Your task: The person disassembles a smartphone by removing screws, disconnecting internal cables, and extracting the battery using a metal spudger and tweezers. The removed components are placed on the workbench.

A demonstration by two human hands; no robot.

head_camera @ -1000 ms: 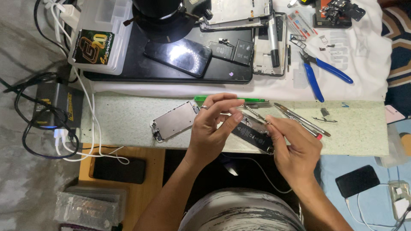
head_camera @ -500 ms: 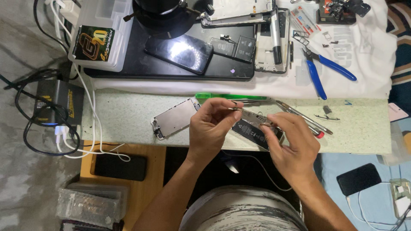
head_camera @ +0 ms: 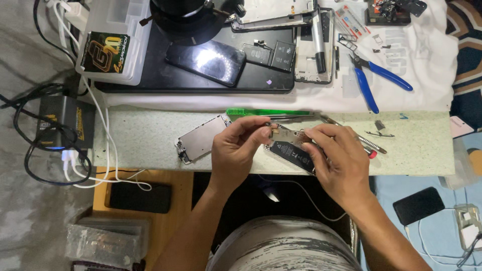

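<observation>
Open phone [head_camera: 293, 150]: I see it on the pale green bench [head_camera: 150, 140], near the front edge, black battery showing.
Left hand [head_camera: 236, 150]: my fingers are pinched together on a tiny part at the phone's far end.
Right hand [head_camera: 336, 160]: it rests on the phone's right side, fingers curled on it.
Screen panel [head_camera: 201, 138]: just left of my left hand.
Green tool [head_camera: 261, 112]: far side of my hands.
Blue pliers [head_camera: 374, 80]: far right, on white cloth.

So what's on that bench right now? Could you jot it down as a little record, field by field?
left hand: pinching a small part over the open phone
right hand: resting on the open phone, steadying it
screen panel: lying face down, left of the hands
green tool: lying just beyond the hands
blue pliers: on the white cloth
</observation>
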